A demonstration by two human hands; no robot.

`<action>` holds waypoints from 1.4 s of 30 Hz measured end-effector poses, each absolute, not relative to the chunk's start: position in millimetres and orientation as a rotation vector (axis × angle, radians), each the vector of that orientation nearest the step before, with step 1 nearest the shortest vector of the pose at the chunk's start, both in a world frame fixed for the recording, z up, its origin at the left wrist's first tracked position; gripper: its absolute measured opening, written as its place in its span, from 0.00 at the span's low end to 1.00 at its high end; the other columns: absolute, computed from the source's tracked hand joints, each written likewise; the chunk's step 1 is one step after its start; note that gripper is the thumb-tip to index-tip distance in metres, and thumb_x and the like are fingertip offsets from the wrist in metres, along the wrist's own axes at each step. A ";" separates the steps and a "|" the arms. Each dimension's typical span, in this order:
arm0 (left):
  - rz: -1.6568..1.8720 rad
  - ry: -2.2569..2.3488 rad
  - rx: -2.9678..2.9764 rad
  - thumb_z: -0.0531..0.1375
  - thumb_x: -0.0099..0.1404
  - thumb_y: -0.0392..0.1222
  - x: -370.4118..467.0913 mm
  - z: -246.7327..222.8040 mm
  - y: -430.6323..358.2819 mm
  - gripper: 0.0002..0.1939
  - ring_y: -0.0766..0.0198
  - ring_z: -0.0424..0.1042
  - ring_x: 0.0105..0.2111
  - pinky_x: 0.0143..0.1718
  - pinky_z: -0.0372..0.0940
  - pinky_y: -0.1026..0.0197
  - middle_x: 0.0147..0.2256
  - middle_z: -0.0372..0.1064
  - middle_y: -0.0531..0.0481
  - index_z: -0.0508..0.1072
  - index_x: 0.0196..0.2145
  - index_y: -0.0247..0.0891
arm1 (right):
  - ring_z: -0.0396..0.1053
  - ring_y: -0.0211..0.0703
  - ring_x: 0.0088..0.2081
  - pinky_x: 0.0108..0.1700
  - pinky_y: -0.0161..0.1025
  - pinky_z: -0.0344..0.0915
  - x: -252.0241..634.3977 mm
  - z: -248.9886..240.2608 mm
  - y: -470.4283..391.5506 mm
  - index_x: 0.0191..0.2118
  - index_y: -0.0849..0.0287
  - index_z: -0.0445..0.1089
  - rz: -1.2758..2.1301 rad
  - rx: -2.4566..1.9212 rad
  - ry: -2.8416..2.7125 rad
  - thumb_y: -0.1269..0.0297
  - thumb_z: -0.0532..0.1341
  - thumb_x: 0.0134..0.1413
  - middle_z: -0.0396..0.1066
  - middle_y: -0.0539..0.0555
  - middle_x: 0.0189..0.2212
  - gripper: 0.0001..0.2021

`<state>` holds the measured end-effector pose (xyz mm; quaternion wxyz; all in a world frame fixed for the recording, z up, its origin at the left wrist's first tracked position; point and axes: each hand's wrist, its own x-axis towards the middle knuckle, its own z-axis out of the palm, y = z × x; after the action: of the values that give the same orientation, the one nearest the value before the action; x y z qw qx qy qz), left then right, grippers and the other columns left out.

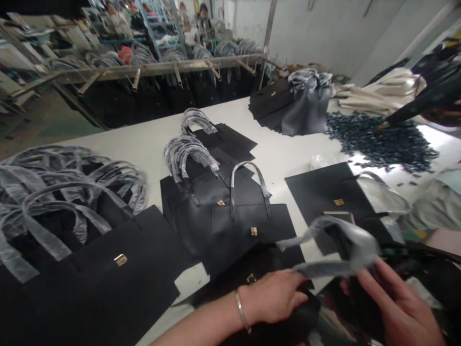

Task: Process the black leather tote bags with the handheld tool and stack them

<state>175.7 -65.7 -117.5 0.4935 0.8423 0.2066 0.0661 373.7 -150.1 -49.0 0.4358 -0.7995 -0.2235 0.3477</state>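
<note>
My left hand [275, 296], with a silver bangle at the wrist, reaches over a black bag panel [237, 269] with a gold clasp. Its fingers are curled closed at one end of a plastic-wrapped bag handle [363, 242], which is smeared by motion. At the bend of that handle, my right hand [399, 307] closes thumb and fingers on it. Beyond my hands, a black panel with an upright handle [249, 166] lies over similar panels. Another black panel [317, 192] with a gold clasp lies at the right.
Wrapped handles [72, 182] crowd the left above a large black panel [137, 259]. A heap of small dark pieces [385, 139] covers the far right, where a co-worker's sleeve [425, 103] reaches in. A metal rack [158, 69] with hanging bags stands behind the white table [133, 139].
</note>
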 end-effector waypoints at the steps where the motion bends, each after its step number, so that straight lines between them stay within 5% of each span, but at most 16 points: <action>1: 0.149 0.504 2.208 0.56 0.68 0.41 174.1 -142.1 -68.0 0.13 0.49 0.66 0.54 0.54 0.62 0.44 0.48 0.71 0.41 0.67 0.49 0.36 | 0.76 0.55 0.32 0.29 0.42 0.75 373.4 -45.8 -150.7 0.62 0.53 0.61 0.835 -2.008 -0.513 0.40 0.67 0.38 0.79 0.58 0.37 0.44; 4: 0.172 0.470 2.492 0.58 0.66 0.36 155.6 -196.2 -66.2 0.14 0.49 0.56 0.61 0.61 0.48 0.37 0.56 0.63 0.41 0.67 0.49 0.37 | 0.75 0.51 0.29 0.28 0.40 0.74 374.4 -41.2 -156.7 0.62 0.50 0.62 0.738 -2.051 -0.405 0.41 0.67 0.38 0.78 0.54 0.33 0.43; 7: 0.287 0.596 2.520 0.62 0.63 0.37 135.6 -217.1 -56.5 0.20 0.54 0.56 0.61 0.62 0.51 0.45 0.59 0.60 0.41 0.65 0.52 0.37 | 0.76 0.51 0.28 0.27 0.40 0.74 379.1 -46.1 -167.7 0.64 0.50 0.59 0.684 -2.131 -0.343 0.41 0.64 0.43 0.77 0.53 0.27 0.42; 10: 0.460 0.880 2.428 0.66 0.59 0.41 126.2 -219.5 -48.3 0.24 0.52 0.60 0.58 0.58 0.59 0.49 0.56 0.62 0.40 0.65 0.51 0.37 | 0.77 0.55 0.36 0.34 0.41 0.75 378.8 -60.5 -177.7 0.63 0.54 0.61 0.843 -2.193 -0.443 0.42 0.64 0.43 0.80 0.56 0.37 0.41; 14: 0.655 1.192 2.306 0.58 0.65 0.39 122.7 -226.4 -44.5 0.13 0.51 0.64 0.53 0.53 0.63 0.46 0.52 0.63 0.39 0.66 0.47 0.37 | 0.73 0.56 0.48 0.45 0.40 0.72 357.6 -90.8 -175.5 0.59 0.58 0.67 1.298 -2.015 -0.681 0.48 0.63 0.47 0.77 0.55 0.47 0.33; 18: 0.783 1.393 2.192 0.56 0.66 0.37 118.9 -240.2 -44.3 0.12 0.51 0.63 0.53 0.53 0.63 0.45 0.50 0.62 0.38 0.63 0.47 0.36 | 0.75 0.49 0.32 0.31 0.39 0.72 329.7 -122.4 -147.4 0.61 0.59 0.64 1.545 -1.874 -0.773 0.51 0.61 0.52 0.80 0.54 0.35 0.32; 23: 0.797 1.398 2.198 0.57 0.65 0.37 116.6 -245.7 -44.5 0.19 0.49 0.60 0.56 0.54 0.63 0.43 0.53 0.59 0.36 0.59 0.52 0.35 | 0.66 0.37 0.18 0.20 0.33 0.64 317.1 -142.4 -94.7 0.63 0.56 0.60 1.578 -1.837 -0.836 0.52 0.58 0.55 0.71 0.46 0.23 0.31; 38: 0.794 1.382 2.100 0.58 0.62 0.32 120.0 -239.5 -45.9 0.26 0.49 0.56 0.60 0.57 0.60 0.42 0.61 0.51 0.35 0.55 0.56 0.37 | 0.64 0.35 0.17 0.18 0.33 0.61 311.4 -134.9 -55.0 0.62 0.58 0.61 1.619 -1.819 -0.854 0.51 0.60 0.52 0.68 0.46 0.23 0.32; 42: 0.767 1.424 1.923 0.61 0.60 0.33 119.8 -230.0 -38.5 0.34 0.58 0.69 0.47 0.49 0.68 0.51 0.64 0.43 0.35 0.50 0.60 0.39 | 0.65 0.37 0.19 0.21 0.33 0.62 318.6 -114.2 -43.2 0.63 0.59 0.57 1.392 -1.782 -0.777 0.50 0.60 0.52 0.67 0.45 0.20 0.35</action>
<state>119.8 -38.5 -230.0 0.3093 0.7279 0.5388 0.2901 318.6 -43.2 -114.2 0.3663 -0.6935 -0.3022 0.5418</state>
